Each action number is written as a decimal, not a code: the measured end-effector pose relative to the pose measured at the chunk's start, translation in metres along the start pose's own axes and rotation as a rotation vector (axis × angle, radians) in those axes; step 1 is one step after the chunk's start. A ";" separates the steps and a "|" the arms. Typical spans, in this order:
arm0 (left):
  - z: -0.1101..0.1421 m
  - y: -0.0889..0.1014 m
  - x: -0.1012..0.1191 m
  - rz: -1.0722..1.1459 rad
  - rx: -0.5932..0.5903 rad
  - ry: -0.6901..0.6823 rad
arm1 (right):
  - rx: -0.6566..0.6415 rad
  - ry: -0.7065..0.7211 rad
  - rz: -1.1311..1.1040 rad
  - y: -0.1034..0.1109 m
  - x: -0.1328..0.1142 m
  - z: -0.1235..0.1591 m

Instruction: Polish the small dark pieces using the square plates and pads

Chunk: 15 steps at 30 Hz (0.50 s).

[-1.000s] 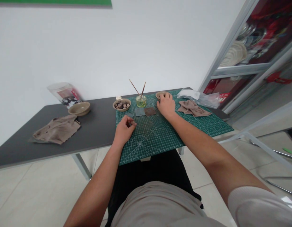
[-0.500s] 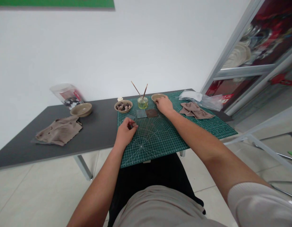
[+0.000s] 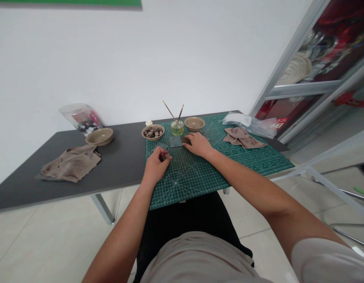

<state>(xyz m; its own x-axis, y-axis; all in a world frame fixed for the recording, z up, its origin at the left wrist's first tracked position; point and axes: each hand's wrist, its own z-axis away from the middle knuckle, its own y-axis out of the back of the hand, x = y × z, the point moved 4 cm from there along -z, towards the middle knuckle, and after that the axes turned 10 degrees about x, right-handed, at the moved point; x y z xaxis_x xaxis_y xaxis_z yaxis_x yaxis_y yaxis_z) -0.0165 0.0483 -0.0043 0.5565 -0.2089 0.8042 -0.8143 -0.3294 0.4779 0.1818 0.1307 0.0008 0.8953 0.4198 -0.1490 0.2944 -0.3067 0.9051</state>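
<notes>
Standing in a jar [image 3: 177, 129] are 2 brushes [image 3: 180, 113]; left grip [image 3: 156, 163] pinches a piece [image 3: 167, 155]; right grip [image 3: 199, 144]: cannot tell.

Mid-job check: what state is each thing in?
Left hand: pinching a small brown piece
Right hand: partly covering the brown square, grip unclear
Middle bowl: holding small chunks
Glass jar: holding two leaning sticks
Right cloth: crumpled
Left cloth: spread, wrinkled
Mat: lying flat
</notes>
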 end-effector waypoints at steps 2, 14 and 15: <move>0.000 0.000 0.000 -0.010 0.003 -0.001 | -0.048 -0.006 0.013 -0.008 0.001 0.001; -0.001 0.000 0.000 -0.032 0.005 -0.003 | -0.183 0.186 0.044 -0.001 0.013 -0.013; -0.001 0.001 0.000 -0.030 0.006 0.000 | -0.189 0.185 0.058 0.001 0.013 -0.014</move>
<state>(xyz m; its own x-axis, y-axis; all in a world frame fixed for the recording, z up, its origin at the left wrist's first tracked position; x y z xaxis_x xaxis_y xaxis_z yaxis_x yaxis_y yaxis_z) -0.0173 0.0489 -0.0042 0.5803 -0.1985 0.7898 -0.7965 -0.3405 0.4996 0.1891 0.1478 0.0056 0.8275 0.5604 -0.0350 0.1611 -0.1773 0.9709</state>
